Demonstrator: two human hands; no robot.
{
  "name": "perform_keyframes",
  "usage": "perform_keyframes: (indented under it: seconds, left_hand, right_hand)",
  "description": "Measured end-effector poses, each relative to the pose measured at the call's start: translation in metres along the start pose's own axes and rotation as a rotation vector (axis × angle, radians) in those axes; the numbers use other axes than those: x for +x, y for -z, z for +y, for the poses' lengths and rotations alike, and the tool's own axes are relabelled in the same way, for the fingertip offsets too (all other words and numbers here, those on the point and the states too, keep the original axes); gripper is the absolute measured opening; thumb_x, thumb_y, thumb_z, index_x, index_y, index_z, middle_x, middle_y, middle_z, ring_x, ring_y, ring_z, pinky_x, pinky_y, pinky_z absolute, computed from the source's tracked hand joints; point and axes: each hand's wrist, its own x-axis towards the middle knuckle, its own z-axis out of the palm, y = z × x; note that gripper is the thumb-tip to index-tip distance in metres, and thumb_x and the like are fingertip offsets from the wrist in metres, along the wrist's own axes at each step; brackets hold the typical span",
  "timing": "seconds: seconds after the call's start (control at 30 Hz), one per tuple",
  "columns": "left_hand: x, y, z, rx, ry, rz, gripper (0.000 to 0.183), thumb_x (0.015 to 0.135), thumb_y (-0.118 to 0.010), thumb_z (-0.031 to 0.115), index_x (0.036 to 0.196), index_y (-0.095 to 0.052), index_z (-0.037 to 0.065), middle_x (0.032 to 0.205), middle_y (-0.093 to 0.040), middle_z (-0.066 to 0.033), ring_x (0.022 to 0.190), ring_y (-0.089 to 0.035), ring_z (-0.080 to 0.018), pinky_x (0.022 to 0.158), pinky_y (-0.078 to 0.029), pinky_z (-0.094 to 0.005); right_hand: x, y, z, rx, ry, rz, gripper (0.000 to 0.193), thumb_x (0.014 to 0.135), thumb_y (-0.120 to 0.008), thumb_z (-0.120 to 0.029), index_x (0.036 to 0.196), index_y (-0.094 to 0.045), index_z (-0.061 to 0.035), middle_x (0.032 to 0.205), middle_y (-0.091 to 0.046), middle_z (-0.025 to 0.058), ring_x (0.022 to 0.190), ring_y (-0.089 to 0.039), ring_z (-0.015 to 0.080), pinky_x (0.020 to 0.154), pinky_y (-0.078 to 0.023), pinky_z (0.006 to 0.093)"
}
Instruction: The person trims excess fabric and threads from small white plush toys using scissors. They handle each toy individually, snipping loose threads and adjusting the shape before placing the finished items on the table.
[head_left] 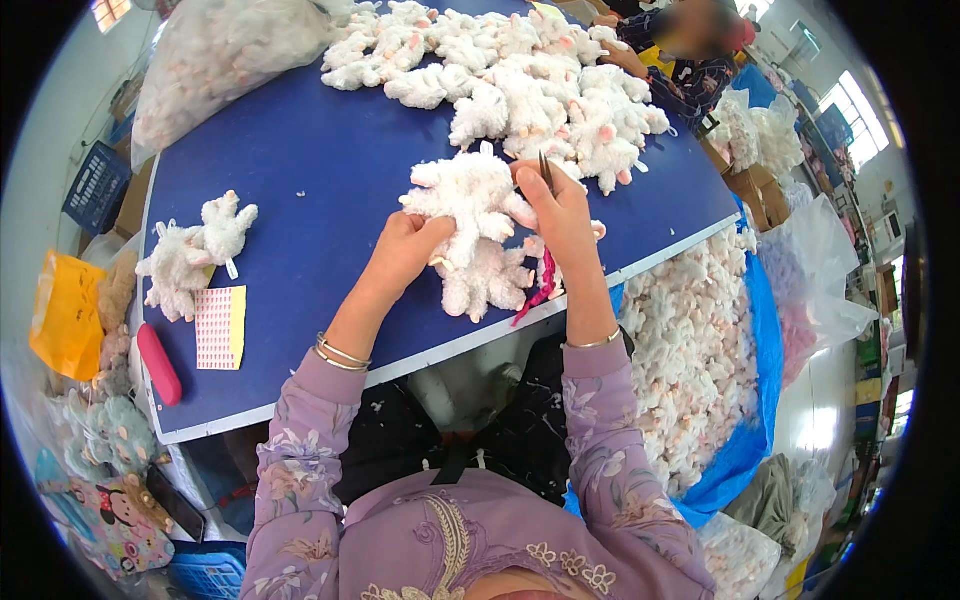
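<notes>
A fluffy white plush toy [467, 197] with pale pink parts is held just above the table. My left hand [408, 250] pinches its lower left side, thumb on top. My right hand [560, 215] is closed around a slim dark tool with two pointed tips [546, 172], tweezers or small snips; its handle is hidden in the palm. The right fingers lie at the toy's right edge. Below the held toy, another white plush toy [484, 280] lies on the table. A bright pink cord [544, 290] hangs below my right hand; where it is fastened cannot be seen.
White plush toys [530, 85] are heaped across the blue table [330, 190]. At left lie two plush toys [190, 250], a sticker sheet [219, 330] and a pink case [158, 364]. A filled plastic bag [230, 65] stands far left; a blue-lined bin of toys [690, 370] is right. Another person sits across.
</notes>
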Motion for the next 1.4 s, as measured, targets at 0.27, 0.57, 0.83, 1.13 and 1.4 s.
perform_keyframes:
  seconds: [0.27, 0.57, 0.83, 1.13, 1.4]
  left_hand:
    - [-0.010, -0.012, 0.012, 0.164, -0.083, -0.123, 0.028, 0.084, -0.067, 0.014, 0.104, -0.064, -0.005, 0.091, -0.067, -0.0045, 0.079, -0.059, -0.0076, 0.070, -0.049, -0.0250]
    - [-0.016, -0.017, 0.013, 0.118, -0.053, -0.252, 0.029, 0.088, -0.068, 0.020, 0.107, -0.065, -0.002, 0.092, -0.067, -0.0023, 0.080, -0.059, -0.0067, 0.071, -0.049, -0.0251]
    - [-0.016, -0.014, 0.009, 0.223, -0.062, -0.256, 0.026, 0.087, -0.069, 0.021, 0.100, -0.068, -0.001, 0.089, -0.069, -0.0024, 0.081, -0.061, -0.0074, 0.072, -0.049, -0.0262]
    - [-0.015, -0.010, 0.010, 0.077, -0.073, -0.161, 0.023, 0.090, -0.065, 0.020, 0.101, -0.067, -0.001, 0.089, -0.068, -0.0011, 0.080, -0.060, -0.0066, 0.071, -0.049, -0.0251]
    - [-0.013, -0.008, 0.005, 0.156, -0.132, -0.216, 0.020, 0.091, -0.064, 0.017, 0.101, -0.067, 0.000, 0.088, -0.068, -0.0006, 0.080, -0.060, -0.0065, 0.071, -0.050, -0.0248]
  right_hand:
    - [0.017, -0.005, -0.010, -0.115, -0.104, -0.238, 0.039, 0.081, -0.072, -0.028, 0.101, -0.064, 0.0048, 0.083, -0.066, 0.0056, 0.072, -0.058, 0.0103, 0.065, -0.047, 0.0266]
    - [0.020, -0.008, 0.001, 0.201, -0.170, -0.090, 0.045, 0.080, -0.075, -0.027, 0.103, -0.061, 0.0090, 0.085, -0.067, 0.0109, 0.071, -0.062, 0.0111, 0.061, -0.050, 0.0258]
    - [0.018, -0.012, 0.001, 0.192, -0.182, -0.033, 0.041, 0.079, -0.076, -0.025, 0.103, -0.062, 0.0044, 0.083, -0.066, 0.0068, 0.068, -0.059, 0.0090, 0.059, -0.047, 0.0239]
    - [-0.004, -0.004, -0.035, -0.153, 0.263, -0.043, 0.016, 0.078, -0.072, -0.007, 0.092, -0.066, -0.0028, 0.080, -0.055, -0.0028, 0.063, -0.042, 0.0034, 0.056, -0.036, 0.0203]
    - [-0.002, -0.012, -0.019, -0.292, 0.377, -0.073, 0.010, 0.085, -0.066, -0.010, 0.086, -0.061, -0.0010, 0.073, -0.053, -0.0018, 0.067, -0.049, 0.0071, 0.057, -0.040, 0.0229]
